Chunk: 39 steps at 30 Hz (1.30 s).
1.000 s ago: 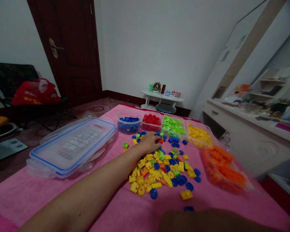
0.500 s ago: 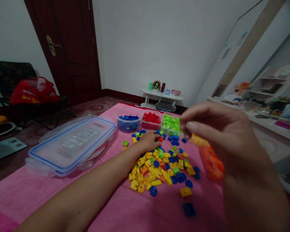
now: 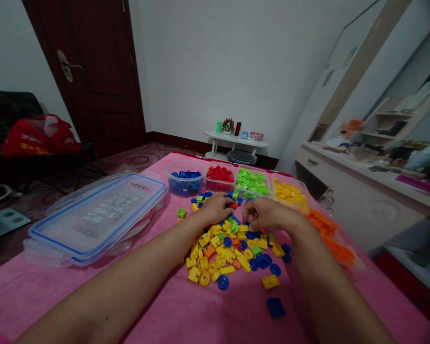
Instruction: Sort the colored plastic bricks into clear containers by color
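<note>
My left hand (image 3: 217,209) rests on the far part of a loose pile of plastic building blocks (image 3: 218,253), thumb and fingers apart around a few red and blue pieces. Just right of it, my right hand (image 3: 267,213) reaches down into the pile with its fingertips drawn together; what is between them is hidden. Yellow pieces make up most of the pile, mixed with blue wheels (image 3: 222,282), green and orange ones. Nearer me lie a yellow block (image 3: 270,282) and a dark blue block (image 3: 275,307).
Behind the pile stand a round tub of blue blocks (image 3: 185,184) and boxes of red (image 3: 220,174), green (image 3: 252,181) and yellow blocks (image 3: 290,192). Orange blocks (image 3: 331,236) lie in another container at right. Stacked clear lids (image 3: 100,217) cover the left of the pink cloth (image 3: 186,315).
My right hand has come down from its raised place at the right to the pile beside my left hand. The left hand stays on the pile. The view has shifted slightly.
</note>
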{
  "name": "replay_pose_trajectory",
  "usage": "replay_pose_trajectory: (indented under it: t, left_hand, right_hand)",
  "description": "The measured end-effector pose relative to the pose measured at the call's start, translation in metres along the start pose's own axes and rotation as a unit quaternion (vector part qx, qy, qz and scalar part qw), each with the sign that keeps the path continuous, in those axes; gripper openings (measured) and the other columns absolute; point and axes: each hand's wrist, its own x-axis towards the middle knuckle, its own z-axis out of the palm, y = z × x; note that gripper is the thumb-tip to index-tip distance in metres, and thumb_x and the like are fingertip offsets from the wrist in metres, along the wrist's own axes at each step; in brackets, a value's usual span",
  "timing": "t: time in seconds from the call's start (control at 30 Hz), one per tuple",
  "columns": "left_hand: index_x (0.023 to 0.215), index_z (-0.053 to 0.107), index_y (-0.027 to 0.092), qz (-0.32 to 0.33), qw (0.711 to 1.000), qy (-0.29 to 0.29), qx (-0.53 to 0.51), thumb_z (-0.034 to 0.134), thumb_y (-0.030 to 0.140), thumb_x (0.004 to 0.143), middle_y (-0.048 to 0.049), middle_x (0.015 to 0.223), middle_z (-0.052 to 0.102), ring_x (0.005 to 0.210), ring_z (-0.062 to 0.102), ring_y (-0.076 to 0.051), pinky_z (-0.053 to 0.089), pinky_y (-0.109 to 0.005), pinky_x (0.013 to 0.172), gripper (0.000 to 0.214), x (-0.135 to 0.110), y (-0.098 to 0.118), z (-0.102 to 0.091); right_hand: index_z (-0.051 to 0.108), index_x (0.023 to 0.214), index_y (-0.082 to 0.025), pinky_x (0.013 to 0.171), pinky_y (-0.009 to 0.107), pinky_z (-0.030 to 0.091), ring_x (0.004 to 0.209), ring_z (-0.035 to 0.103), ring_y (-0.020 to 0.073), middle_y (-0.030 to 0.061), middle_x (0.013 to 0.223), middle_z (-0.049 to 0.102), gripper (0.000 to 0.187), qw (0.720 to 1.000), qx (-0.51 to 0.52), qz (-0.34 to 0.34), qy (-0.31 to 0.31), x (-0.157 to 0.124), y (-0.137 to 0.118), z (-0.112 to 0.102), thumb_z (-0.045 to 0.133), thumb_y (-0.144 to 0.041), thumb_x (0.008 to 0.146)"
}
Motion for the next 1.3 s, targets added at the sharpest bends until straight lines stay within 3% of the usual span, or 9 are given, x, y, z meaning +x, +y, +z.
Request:
replay_pose_trajectory:
  t: [0.13, 0.3, 0.57, 0.67, 0.8, 0.87, 0.93, 1.1, 1.3]
  left_hand:
    - [0.112, 0.065, 0.020, 0.000, 1.000, -0.005, -0.003, 0.055, 0.035, 0.079, -0.0100, 0.127, 0.054, 0.120, 0.046, -0.025, 0.035, -0.036, 0.103, 0.037, 0.001, -0.001, -0.001]
    - [0.110, 0.065, 0.020, 0.004, 1.000, -0.005, -0.019, 0.054, 0.027, 0.079, -0.0091, 0.127, 0.055, 0.121, 0.046, -0.023, 0.034, -0.035, 0.103, 0.035, 0.002, -0.003, 0.000]
    - [0.099, 0.070, 0.017, -0.006, 0.996, 0.068, -0.059, 0.057, 0.019, 0.074, -0.0094, 0.116, 0.060, 0.108, 0.054, -0.020, 0.040, -0.030, 0.096, 0.029, 0.002, -0.003, -0.003]
    - [0.098, 0.070, 0.018, -0.005, 0.993, 0.088, -0.079, 0.056, 0.019, 0.075, -0.0064, 0.107, 0.065, 0.101, 0.058, -0.018, 0.042, -0.028, 0.092, 0.028, 0.004, 0.000, -0.007]
    - [0.097, 0.070, 0.018, 0.000, 0.992, 0.068, -0.105, 0.051, 0.021, 0.078, -0.0033, 0.096, 0.070, 0.086, 0.061, -0.016, 0.046, -0.025, 0.079, 0.028, 0.006, 0.008, -0.025]
    - [0.095, 0.071, 0.016, 0.012, 0.994, 0.037, -0.098, 0.049, 0.020, 0.078, -0.0029, 0.089, 0.071, 0.080, 0.062, -0.015, 0.046, -0.022, 0.072, 0.028, 0.007, 0.007, -0.044]
    - [0.092, 0.071, 0.015, 0.001, 0.998, -0.029, -0.063, 0.050, 0.020, 0.076, -0.0026, 0.079, 0.070, 0.072, 0.062, -0.013, 0.044, -0.020, 0.063, 0.027, 0.005, 0.002, -0.066]
    - [0.085, 0.074, 0.017, -0.058, 0.968, -0.210, 0.125, 0.065, 0.017, 0.060, -0.0040, 0.073, 0.069, 0.066, 0.061, -0.016, 0.043, -0.022, 0.058, 0.026, -0.010, -0.008, -0.115]
    - [0.074, 0.074, 0.016, -0.154, 0.912, -0.331, 0.185, 0.075, 0.017, 0.051, -0.0062, 0.061, 0.066, 0.058, 0.060, -0.019, 0.049, -0.030, 0.059, 0.024, -0.016, 0.002, -0.119]
  right_hand:
    - [0.065, 0.083, -0.021, 0.054, 0.022, 0.036, 0.071, 0.057, 0.0152, 0.0011, 0.082, 0.065, 0.032, 0.998, -0.047, -0.023, 0.019, 0.009, -0.017, 0.014, 0.074, -0.030, 0.054]
    - [0.061, 0.070, -0.020, 0.051, 0.022, 0.029, 0.061, 0.052, 0.0115, -0.0008, 0.072, 0.062, 0.017, 0.993, -0.065, -0.059, 0.074, 0.017, -0.016, 0.025, 0.067, -0.034, 0.063]
    - [0.061, 0.067, -0.015, 0.052, 0.022, 0.037, 0.058, 0.052, 0.0118, -0.0004, 0.061, 0.058, 0.015, 0.975, 0.166, -0.069, 0.132, 0.016, 0.000, 0.011, 0.061, -0.030, 0.066]
    - [0.055, 0.069, -0.017, 0.052, 0.022, 0.040, 0.056, 0.051, 0.0108, -0.0006, 0.062, 0.057, 0.018, 0.918, 0.347, -0.064, 0.181, 0.017, 0.002, 0.012, 0.062, -0.033, 0.069]
    - [0.054, 0.096, -0.021, 0.059, 0.022, 0.045, 0.071, 0.058, 0.0114, 0.0037, 0.098, 0.062, 0.028, 0.788, 0.571, -0.120, 0.197, 0.018, -0.005, 0.015, 0.060, -0.035, 0.072]
    - [0.052, 0.107, -0.022, 0.055, 0.021, 0.043, 0.073, 0.058, 0.0111, 0.0051, 0.107, 0.060, 0.037, 0.771, 0.593, -0.138, 0.185, 0.019, -0.009, 0.017, 0.058, -0.036, 0.073]
    - [0.054, 0.109, -0.020, 0.049, 0.019, 0.039, 0.064, 0.055, 0.0093, 0.0051, 0.100, 0.062, 0.040, 0.807, 0.546, -0.120, 0.190, 0.023, -0.011, 0.019, 0.059, -0.035, 0.072]
    - [0.066, 0.080, -0.012, 0.050, 0.020, 0.037, 0.051, 0.048, 0.0084, -0.0012, 0.060, 0.056, 0.017, 0.950, 0.259, -0.045, 0.168, 0.038, -0.007, 0.032, 0.061, -0.019, 0.065]
    - [0.071, 0.085, -0.018, 0.051, 0.021, 0.033, 0.058, 0.051, 0.0110, -0.0012, 0.062, 0.059, 0.023, 0.991, 0.059, -0.019, 0.121, 0.042, -0.009, 0.043, 0.064, -0.019, 0.063]
